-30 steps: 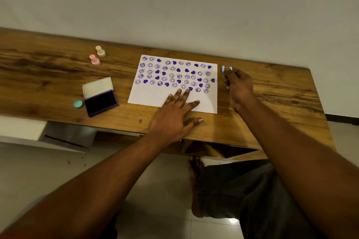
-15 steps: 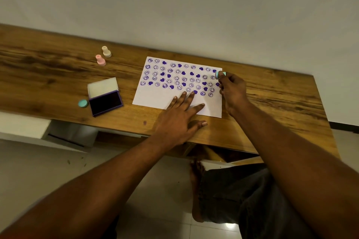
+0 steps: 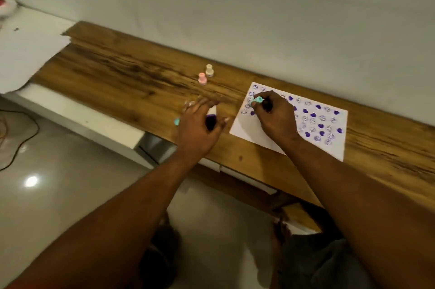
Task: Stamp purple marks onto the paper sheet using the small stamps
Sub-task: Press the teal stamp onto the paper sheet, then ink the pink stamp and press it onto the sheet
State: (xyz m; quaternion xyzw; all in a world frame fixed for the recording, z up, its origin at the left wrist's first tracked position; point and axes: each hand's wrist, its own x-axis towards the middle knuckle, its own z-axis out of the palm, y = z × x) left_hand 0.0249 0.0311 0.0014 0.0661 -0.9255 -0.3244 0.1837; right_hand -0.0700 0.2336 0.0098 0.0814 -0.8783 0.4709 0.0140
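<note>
Since the earlier frames the right hand [image 3: 274,117] has crossed from the paper sheet's [image 3: 263,138] right edge to its far-left corner, and the left hand [image 3: 197,124] has left the sheet for the ink pad [image 3: 210,121] to its left. The right fingers pinch a teal stamp [image 3: 256,100] over the purple marks, while the left hand lies spread over the pad, fingers apart, gripping nothing visible. Pink stamp [image 3: 202,78] and cream stamp [image 3: 209,70] stand upright farther back on the wooden table [image 3: 117,81], and a teal cap [image 3: 176,121] peeks out left of the left hand.

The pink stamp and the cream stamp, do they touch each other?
Cannot tell. In the head view the pink stamp and the cream stamp stand very close; no clear gap or contact shows.
</note>
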